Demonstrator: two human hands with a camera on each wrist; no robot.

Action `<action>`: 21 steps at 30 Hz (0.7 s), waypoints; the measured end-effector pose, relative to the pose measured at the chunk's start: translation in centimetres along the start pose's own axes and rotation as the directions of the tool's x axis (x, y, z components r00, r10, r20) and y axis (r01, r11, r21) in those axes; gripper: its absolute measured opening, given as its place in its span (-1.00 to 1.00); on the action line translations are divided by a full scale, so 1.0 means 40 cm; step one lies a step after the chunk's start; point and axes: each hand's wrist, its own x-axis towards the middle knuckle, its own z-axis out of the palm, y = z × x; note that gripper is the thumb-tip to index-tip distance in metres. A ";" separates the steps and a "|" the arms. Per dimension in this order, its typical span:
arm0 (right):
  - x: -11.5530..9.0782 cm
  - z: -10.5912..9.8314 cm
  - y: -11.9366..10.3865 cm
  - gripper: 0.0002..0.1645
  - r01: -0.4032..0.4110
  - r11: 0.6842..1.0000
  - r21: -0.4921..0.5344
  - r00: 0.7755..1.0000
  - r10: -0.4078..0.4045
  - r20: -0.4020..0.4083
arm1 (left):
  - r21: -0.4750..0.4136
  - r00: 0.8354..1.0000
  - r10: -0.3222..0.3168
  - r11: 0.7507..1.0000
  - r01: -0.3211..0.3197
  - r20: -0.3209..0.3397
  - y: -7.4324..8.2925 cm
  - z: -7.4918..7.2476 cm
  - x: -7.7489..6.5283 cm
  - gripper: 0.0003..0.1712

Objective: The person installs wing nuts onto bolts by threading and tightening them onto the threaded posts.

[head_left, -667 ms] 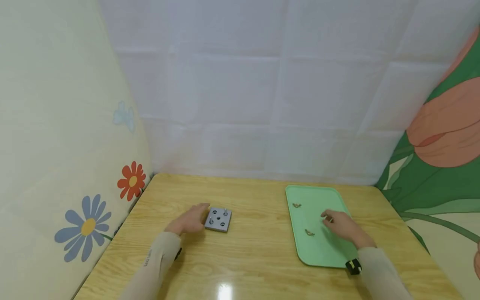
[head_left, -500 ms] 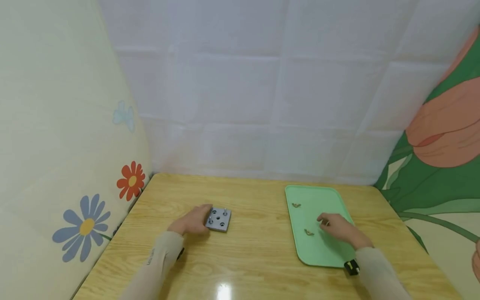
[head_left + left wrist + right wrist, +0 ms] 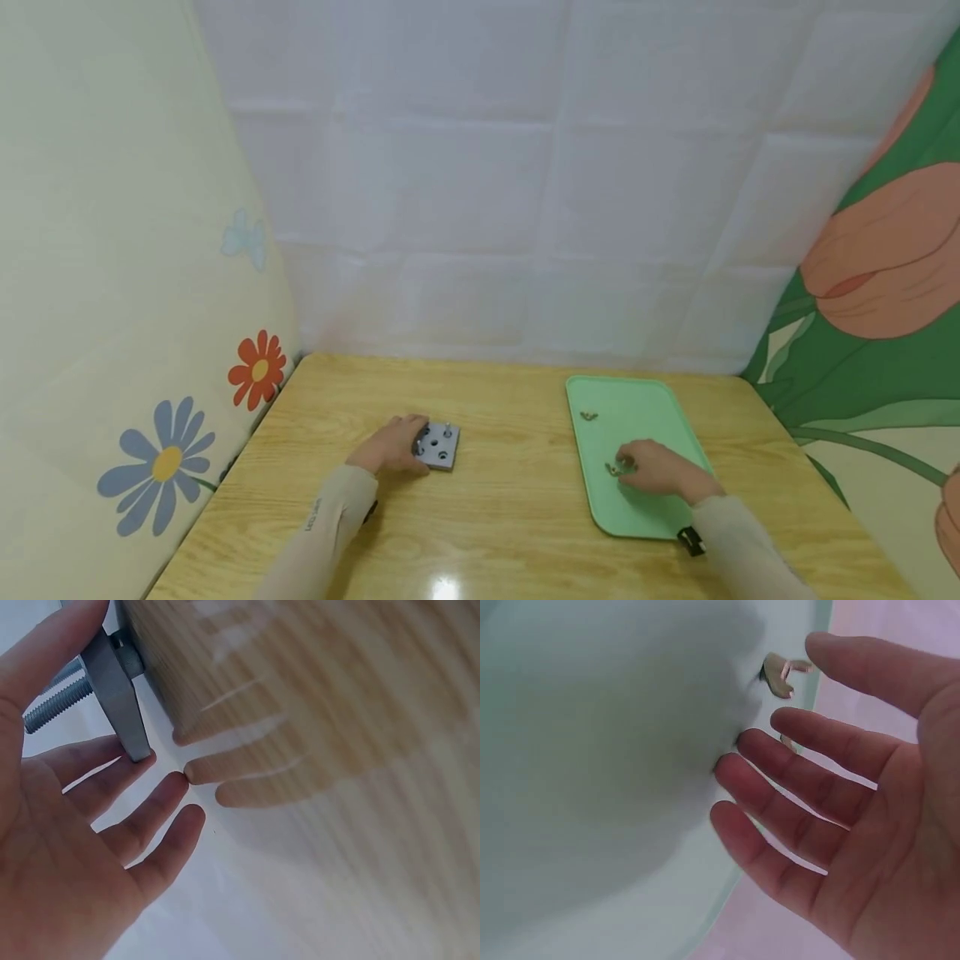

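1. Your right hand (image 3: 660, 468) has shifted left across the green tray (image 3: 633, 398) since the earlier frames, arriving beside the near wing nut (image 3: 613, 470).
2. Its thumb and fingers are spread; the right wrist view puts the near wing nut by the gap between thumb and index fingertip, with no pinch showing.
3. Your left hand (image 3: 388, 446) has moved further over the metal plate (image 3: 448, 445) on the table (image 3: 510, 475), and appears to pinch its edges between thumb and fingers.
4. So the metal plate, with its two upright bolts (image 3: 447, 430), seems steadied, and the near wing nut looks within pinching reach.
5. Untouched, the far wing nut (image 3: 588, 415) lies farther up the green tray.
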 end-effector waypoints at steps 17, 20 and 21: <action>0.021 0.021 -0.024 -0.95 0.170 0.976 -0.137 0.983 -0.179 -0.052 | 0.074 0.999 0.022 0.997 -0.018 -0.045 0.049 0.022 -0.001 -0.01; 0.025 0.025 -0.021 -0.95 0.168 0.975 -0.143 0.982 -0.178 -0.057 | 0.082 0.999 0.011 0.997 -0.008 -0.042 0.063 0.027 0.002 -0.01; 0.027 0.025 -0.020 -0.93 0.167 0.974 -0.151 0.982 -0.177 -0.060 | 0.079 0.999 0.007 0.997 -0.003 -0.043 0.068 0.028 0.004 -0.01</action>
